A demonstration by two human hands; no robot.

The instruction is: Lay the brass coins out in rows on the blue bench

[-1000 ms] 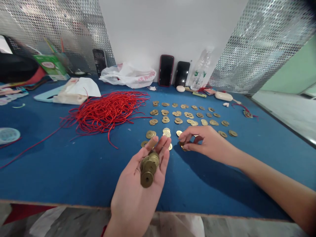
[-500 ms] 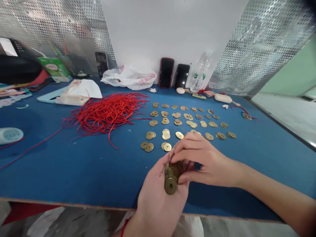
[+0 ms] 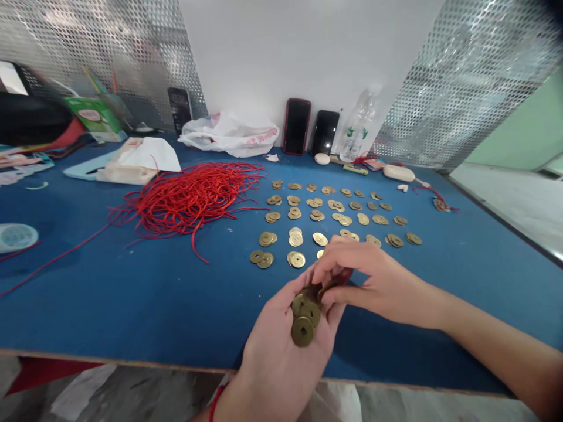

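From the middle of the view, a red-edged phone (image 3: 297, 126) is seen at twelve o'clock, stood upright before the white panel (image 3: 308, 53); a black phone (image 3: 324, 130) is placed beside it, toward one o'clock. At two o'clock a clear plastic bottle (image 3: 356, 132) is seen, and between two and three a white rounded case (image 3: 399, 173) is laid. At nine o'clock a loose heap of red cord (image 3: 197, 196) is spread, and farther out a pale round object (image 3: 17, 237) is cut by the left edge. At eleven a crumpled white bag (image 3: 231, 138) is laid, and at ten a green box (image 3: 93, 119) is placed.
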